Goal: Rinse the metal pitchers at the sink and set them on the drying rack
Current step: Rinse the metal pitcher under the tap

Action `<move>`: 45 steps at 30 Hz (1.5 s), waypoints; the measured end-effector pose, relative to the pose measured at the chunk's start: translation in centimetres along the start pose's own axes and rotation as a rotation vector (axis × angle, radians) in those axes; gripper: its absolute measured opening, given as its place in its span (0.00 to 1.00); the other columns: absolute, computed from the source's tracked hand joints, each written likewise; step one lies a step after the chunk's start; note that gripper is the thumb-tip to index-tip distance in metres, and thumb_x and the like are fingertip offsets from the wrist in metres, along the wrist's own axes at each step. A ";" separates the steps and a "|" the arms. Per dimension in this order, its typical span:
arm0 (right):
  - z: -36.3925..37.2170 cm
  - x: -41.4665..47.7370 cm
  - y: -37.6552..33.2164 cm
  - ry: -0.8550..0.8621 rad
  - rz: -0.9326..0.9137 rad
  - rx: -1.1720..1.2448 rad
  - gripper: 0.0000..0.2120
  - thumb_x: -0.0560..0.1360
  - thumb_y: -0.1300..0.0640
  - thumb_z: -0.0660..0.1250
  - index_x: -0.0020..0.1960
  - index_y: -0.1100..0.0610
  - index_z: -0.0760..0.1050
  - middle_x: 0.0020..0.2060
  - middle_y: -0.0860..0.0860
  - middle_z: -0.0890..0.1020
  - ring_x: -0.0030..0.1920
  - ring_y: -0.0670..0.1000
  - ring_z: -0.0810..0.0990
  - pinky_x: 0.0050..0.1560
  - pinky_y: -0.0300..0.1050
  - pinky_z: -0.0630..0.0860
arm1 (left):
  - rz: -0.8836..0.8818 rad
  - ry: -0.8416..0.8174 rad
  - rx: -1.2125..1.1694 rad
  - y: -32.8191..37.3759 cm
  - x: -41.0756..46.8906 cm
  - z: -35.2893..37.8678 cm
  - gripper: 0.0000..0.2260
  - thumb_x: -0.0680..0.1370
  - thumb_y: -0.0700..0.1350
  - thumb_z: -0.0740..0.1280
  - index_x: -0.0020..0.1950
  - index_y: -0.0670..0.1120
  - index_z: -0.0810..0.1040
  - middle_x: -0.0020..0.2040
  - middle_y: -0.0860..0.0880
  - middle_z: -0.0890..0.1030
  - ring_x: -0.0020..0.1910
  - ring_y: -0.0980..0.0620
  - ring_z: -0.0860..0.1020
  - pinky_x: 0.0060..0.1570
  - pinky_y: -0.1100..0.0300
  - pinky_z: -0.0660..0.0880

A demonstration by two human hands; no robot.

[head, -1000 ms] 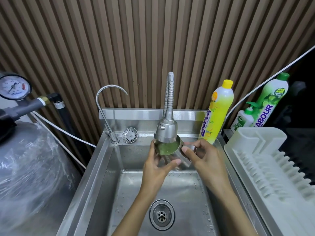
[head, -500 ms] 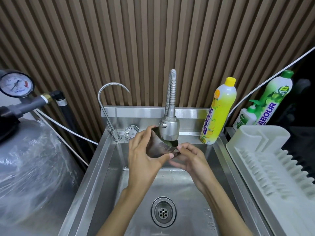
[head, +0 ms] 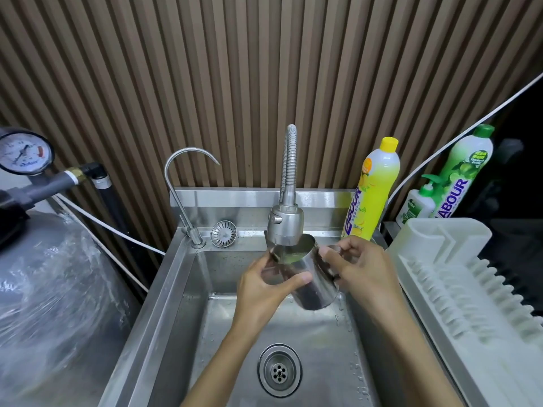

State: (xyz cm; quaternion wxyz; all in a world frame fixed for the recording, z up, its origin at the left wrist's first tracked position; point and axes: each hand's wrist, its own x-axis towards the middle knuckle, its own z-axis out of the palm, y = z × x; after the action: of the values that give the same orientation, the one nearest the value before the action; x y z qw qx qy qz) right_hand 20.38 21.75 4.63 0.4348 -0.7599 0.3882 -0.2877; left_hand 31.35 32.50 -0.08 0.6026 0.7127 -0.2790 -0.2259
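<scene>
A small metal pitcher (head: 316, 284) is held tilted under the spray head of the flexible tap (head: 285, 227), its mouth up against the head, with greenish liquid inside. My left hand (head: 261, 284) wraps the pitcher's left side, thumb across its front. My right hand (head: 360, 267) grips the handle on the right side. Both hands are over the steel sink (head: 164, 304). The white drying rack (head: 458, 289) stands to the right of the sink with nothing on it.
A thin gooseneck tap (head: 183, 183) and a round strainer (head: 224, 233) sit at the sink's back ledge. A yellow detergent bottle (head: 373, 189), a green one (head: 462, 171) and a small pump bottle (head: 417, 205) stand behind the rack. A plastic-wrapped tank (head: 44, 289) with a gauge is at left.
The pitcher has turned from lying on its side towards the left to mouth-up under the spray head. My right hand moved up to the handle, my left dropped lower.
</scene>
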 end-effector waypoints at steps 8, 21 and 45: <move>1.3 1.1 1.2 -0.107 0.068 0.466 0.10 0.74 0.63 0.67 0.35 0.58 0.71 0.46 0.49 0.84 0.42 0.40 0.81 0.42 0.30 0.74 | 0.151 0.162 -0.147 0.1 1.5 0.9 0.37 0.58 0.38 0.81 0.60 0.59 0.69 0.57 0.62 0.73 0.59 0.60 0.75 0.58 0.68 0.71; 4.2 0.4 2.1 -0.397 0.184 0.646 0.07 0.77 0.60 0.62 0.41 0.57 0.74 0.40 0.55 0.83 0.42 0.52 0.84 0.51 0.48 0.81 | 0.352 0.324 0.366 2.2 0.0 -2.1 0.34 0.56 0.45 0.81 0.61 0.51 0.76 0.43 0.58 0.66 0.44 0.65 0.71 0.45 0.83 0.63; 1.3 1.5 2.2 -0.233 0.036 0.548 0.04 0.75 0.64 0.65 0.41 0.60 0.74 0.53 0.47 0.83 0.51 0.44 0.80 0.55 0.38 0.74 | 0.209 0.156 -0.042 1.3 1.8 0.1 0.39 0.56 0.41 0.80 0.66 0.49 0.72 0.61 0.57 0.75 0.62 0.63 0.73 0.62 0.69 0.67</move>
State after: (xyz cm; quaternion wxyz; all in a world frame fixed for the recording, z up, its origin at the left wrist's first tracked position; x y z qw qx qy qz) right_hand 21.45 20.41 2.23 0.6704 -0.6349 0.2572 -0.2850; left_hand 32.45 31.14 1.17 0.6576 0.6824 -0.2990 -0.1116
